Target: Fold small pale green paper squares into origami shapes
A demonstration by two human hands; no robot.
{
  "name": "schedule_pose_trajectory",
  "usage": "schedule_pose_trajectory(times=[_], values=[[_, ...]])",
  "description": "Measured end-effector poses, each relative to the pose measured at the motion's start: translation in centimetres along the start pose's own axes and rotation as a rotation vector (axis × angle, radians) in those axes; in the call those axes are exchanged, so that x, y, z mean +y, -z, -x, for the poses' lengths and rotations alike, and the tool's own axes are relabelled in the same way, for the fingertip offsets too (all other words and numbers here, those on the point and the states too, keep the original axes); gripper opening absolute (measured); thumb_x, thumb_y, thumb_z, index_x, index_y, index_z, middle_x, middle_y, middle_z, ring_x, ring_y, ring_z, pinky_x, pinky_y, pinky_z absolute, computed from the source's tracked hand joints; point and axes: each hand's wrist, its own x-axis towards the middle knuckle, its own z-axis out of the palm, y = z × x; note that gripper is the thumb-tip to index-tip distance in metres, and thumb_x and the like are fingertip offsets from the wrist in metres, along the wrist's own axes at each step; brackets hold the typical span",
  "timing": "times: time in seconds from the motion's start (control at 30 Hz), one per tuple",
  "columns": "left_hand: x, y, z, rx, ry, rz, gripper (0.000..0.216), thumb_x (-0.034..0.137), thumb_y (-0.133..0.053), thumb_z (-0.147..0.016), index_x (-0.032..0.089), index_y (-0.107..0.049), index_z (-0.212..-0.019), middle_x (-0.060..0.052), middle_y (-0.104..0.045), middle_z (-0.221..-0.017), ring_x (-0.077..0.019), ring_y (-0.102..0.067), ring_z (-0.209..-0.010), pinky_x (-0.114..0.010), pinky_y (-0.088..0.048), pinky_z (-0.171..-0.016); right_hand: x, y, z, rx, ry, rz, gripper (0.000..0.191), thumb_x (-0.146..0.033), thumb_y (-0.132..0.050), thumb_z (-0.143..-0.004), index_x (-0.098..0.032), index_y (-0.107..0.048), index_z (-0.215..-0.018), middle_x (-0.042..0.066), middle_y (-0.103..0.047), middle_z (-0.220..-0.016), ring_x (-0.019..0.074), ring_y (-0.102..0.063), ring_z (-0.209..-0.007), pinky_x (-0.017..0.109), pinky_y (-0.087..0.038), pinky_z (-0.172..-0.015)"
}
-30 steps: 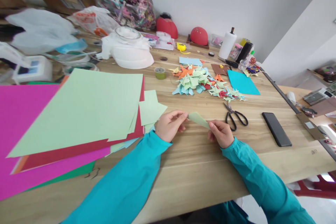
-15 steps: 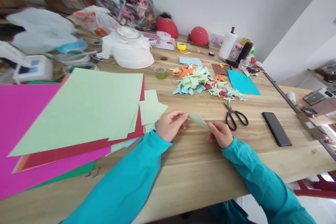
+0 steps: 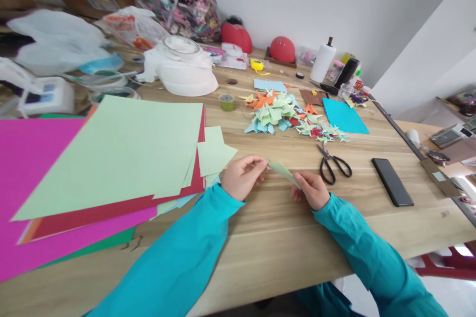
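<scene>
Pinching opposite ends of the green paper [image 3: 281,171] with my left hand [image 3: 245,176] and right hand [image 3: 310,189] over the tabletop [image 3: 260,247], I judge folding underway, the next crease needing evenly matched edges.

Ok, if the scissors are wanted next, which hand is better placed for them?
Right, probably: the right hand is close to the scissors, while the left hand is farther off, beside the small green sheets. Both hold the green strip, so the left would keep it.
</scene>
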Motion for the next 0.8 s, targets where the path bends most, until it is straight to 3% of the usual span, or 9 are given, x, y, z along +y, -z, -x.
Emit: schedule_pose_trajectory(times=[0.37,0.63,0.8], values=[[0.03,-0.16,0.28,0.007,-0.114,-0.178,0.034,0.047,-0.063,-0.06,0.015,-0.059,-0.073,-0.003,-0.062,-0.063,-0.0147,-0.057,-0.056,-0.024,-0.045,-0.05,0.59,-0.03,0.03,-0.032,0.046,0.042,0.039,-0.05,-0.044,-0.078,-0.014,-0.057,-0.084,-0.002,-0.056,-0.048,0.0082,-0.05,-0.038,0.019,-0.042,-0.039],[-0.37,-0.19,0.18,-0.018,-0.145,-0.162,0.037,0.044,-0.064,-0.059,0.014,-0.059,-0.081,-0.005,-0.062,-0.071,-0.0157,-0.058,-0.06,-0.027,-0.047,-0.056,0.5,0.11,-0.1,-0.037,0.048,0.097,0.045,-0.053,-0.037,-0.08,-0.015,-0.052,-0.062,0.0,-0.056,-0.047,0.0079,-0.05,-0.037,0.019,-0.042,-0.038],[-0.31,-0.26,0.41,-0.038,-0.234,-0.223,0.035,0.034,-0.063,-0.061,0.016,-0.057,-0.09,-0.006,-0.062,-0.086,-0.0179,-0.06,-0.072,-0.031,-0.049,-0.067,0.65,0.05,-0.14,0.001,0.057,0.104,0.045,-0.054,-0.035,-0.081,-0.015,-0.052,-0.067,-0.001,-0.057,-0.047,0.0083,-0.05,-0.036,0.018,-0.041,-0.036]])
